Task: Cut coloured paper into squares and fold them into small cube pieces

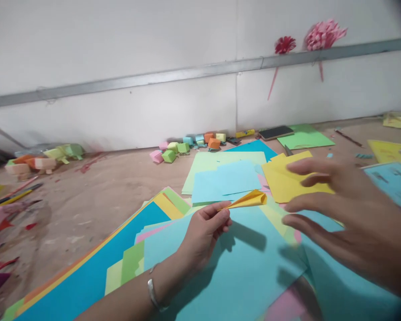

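Note:
My left hand pinches the narrow end of a rolled yellow paper cone, whose wider end points right. Below it lies a light blue paper sheet on a pile of coloured sheets. My right hand, slightly blurred, hovers at the right with fingers spread and curved and nothing between them. Behind its fingertips, a piece of yellow paper rests on the pile. Smaller light blue sheets lie just beyond the cone.
Little folded paper cubes stand along the wall, near a phone and green paper. More paper shapes and pencils are at the left. Pink paper flowers sit on the wall rail.

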Available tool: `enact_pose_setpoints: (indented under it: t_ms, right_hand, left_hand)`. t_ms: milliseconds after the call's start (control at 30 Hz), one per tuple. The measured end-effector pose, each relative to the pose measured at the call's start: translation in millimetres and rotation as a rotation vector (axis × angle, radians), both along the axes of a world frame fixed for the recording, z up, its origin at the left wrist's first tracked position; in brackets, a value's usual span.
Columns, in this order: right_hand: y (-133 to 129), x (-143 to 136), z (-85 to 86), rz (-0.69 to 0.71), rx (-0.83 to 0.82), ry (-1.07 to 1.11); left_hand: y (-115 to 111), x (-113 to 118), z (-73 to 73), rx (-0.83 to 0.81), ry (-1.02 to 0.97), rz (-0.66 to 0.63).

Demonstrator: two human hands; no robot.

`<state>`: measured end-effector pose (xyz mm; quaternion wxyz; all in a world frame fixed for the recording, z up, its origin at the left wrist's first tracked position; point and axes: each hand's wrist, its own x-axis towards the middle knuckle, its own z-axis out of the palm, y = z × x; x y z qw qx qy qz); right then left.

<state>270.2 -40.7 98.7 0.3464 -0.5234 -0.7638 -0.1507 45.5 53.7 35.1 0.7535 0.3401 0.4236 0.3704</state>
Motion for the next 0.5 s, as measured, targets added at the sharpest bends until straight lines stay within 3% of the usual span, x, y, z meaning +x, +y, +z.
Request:
enact_pose_setpoints:
  t_ms: [133, 367, 500]
  right_hand:
    - [27, -21, -0.2, 0.066, -0.003, 0.002]
    - [32, -25, -15.8, 0.148, 0.046, 0.087]
    - [35, -24, -15.1, 0.140, 0.054, 0.117]
  left_hand:
    - [-1, 0, 2.2, -0.002, -0.015, -0.032]
    - [-3, 0, 0.1, 0.000, 0.045, -0.137]
    - [-2, -2, -1.7, 0.203, 0.227, -0.165]
